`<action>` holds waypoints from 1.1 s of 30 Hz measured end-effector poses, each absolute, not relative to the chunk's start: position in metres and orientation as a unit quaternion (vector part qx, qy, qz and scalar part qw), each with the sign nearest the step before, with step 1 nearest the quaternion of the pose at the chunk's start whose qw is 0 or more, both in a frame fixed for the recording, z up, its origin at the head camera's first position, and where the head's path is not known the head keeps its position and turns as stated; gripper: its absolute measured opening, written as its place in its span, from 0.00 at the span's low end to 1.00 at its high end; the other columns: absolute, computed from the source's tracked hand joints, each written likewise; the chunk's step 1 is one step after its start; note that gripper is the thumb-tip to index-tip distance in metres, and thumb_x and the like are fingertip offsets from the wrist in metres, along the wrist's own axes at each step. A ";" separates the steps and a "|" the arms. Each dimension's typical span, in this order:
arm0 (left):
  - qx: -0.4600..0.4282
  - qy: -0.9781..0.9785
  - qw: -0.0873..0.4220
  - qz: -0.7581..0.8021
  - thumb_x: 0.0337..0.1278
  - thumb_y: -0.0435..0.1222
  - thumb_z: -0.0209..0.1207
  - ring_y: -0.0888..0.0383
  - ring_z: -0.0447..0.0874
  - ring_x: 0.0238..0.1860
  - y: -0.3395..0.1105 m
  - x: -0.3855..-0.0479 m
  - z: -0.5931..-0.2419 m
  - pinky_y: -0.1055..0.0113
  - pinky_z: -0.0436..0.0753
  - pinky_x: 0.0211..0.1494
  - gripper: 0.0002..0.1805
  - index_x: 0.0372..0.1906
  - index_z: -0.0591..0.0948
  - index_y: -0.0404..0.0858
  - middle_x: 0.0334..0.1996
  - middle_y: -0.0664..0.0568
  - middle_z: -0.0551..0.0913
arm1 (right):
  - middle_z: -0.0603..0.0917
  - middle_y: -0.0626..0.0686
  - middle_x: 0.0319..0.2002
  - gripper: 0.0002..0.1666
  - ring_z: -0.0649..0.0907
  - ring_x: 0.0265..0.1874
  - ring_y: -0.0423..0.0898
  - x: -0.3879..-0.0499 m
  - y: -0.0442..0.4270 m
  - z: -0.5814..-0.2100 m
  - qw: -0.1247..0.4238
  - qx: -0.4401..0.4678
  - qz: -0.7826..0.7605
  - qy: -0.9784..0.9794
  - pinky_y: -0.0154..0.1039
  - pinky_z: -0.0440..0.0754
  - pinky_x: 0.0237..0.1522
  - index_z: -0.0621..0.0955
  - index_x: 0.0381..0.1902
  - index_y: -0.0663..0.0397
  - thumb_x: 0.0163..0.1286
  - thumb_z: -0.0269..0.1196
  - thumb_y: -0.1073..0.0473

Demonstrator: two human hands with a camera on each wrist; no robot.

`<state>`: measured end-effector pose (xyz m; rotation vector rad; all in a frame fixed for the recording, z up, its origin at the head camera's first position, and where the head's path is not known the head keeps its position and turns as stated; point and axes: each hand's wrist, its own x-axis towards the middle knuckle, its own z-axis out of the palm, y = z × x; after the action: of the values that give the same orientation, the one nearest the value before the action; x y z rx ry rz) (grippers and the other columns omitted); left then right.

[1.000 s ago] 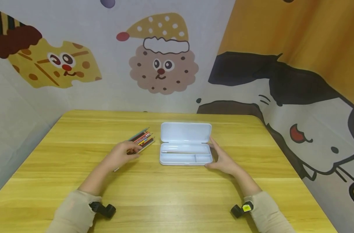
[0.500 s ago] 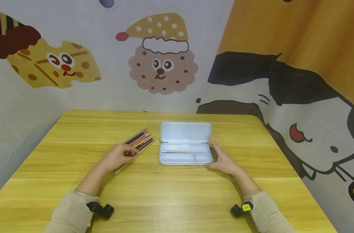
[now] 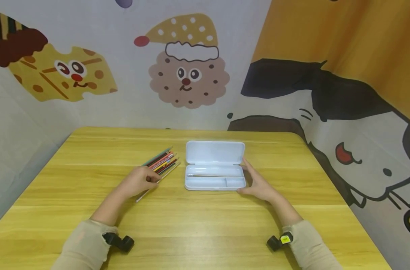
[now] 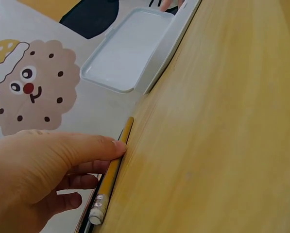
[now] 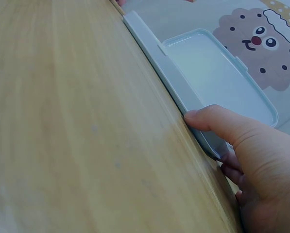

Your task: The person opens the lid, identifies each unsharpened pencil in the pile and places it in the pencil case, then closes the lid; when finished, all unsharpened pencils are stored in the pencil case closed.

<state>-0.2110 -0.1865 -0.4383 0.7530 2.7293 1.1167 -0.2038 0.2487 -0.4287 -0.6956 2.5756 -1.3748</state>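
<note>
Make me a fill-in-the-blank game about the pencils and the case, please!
1. The ____ hand grips the case.
2. The lid isn't shut; it is ____.
3. In the head view, the pencil pile lies to the case's ____.
4. The eraser on the pencil in the left hand is coloured ____.

Missing words: right; open; left; white.

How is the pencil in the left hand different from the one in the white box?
The held pencil lies at a slant, while the box pencil lies nearly straight along the white box. The left hand holds the held pencil, but no hand touches the box pencil. Both look long and thin.
</note>
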 end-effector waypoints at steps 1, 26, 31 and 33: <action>0.246 0.897 0.048 0.364 0.51 0.28 0.67 0.61 0.74 0.23 -0.186 -0.211 -0.438 0.68 0.76 0.25 0.11 0.42 0.86 0.32 0.26 0.58 0.83 | 0.62 0.67 0.67 0.67 0.55 0.69 0.62 -0.204 0.249 -0.429 0.070 -0.231 -0.456 0.857 0.63 0.40 0.67 0.40 0.76 0.58 0.51 0.73 0.69; 0.220 0.913 -0.002 0.345 0.43 0.27 0.65 0.61 0.71 0.22 -0.182 -0.210 -0.439 0.69 0.72 0.22 0.13 0.39 0.87 0.33 0.22 0.59 0.78 | 0.63 0.63 0.68 0.70 0.54 0.70 0.60 -0.213 0.255 -0.447 0.059 -0.229 -0.446 0.863 0.62 0.40 0.67 0.39 0.77 0.49 0.50 0.75 0.66; 0.203 0.901 0.004 0.385 0.43 0.27 0.63 0.60 0.70 0.21 -0.183 -0.209 -0.432 0.70 0.70 0.20 0.14 0.40 0.87 0.34 0.21 0.56 0.76 | 0.62 0.68 0.67 0.68 0.55 0.69 0.64 -0.209 0.252 -0.439 0.062 -0.239 -0.459 0.853 0.64 0.39 0.66 0.40 0.76 0.58 0.50 0.74 0.69; 0.203 0.894 0.004 0.399 0.43 0.26 0.62 0.60 0.69 0.20 -0.183 -0.209 -0.429 0.71 0.69 0.19 0.15 0.41 0.87 0.33 0.21 0.56 0.77 | 0.63 0.66 0.67 0.69 0.55 0.69 0.62 -0.212 0.255 -0.445 0.060 -0.238 -0.452 0.857 0.63 0.40 0.67 0.40 0.76 0.53 0.50 0.74 0.67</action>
<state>-0.2085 -0.1829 -0.4291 0.6345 2.8020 1.2502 -0.2120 0.2545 -0.4448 -0.7196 2.5963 -1.3700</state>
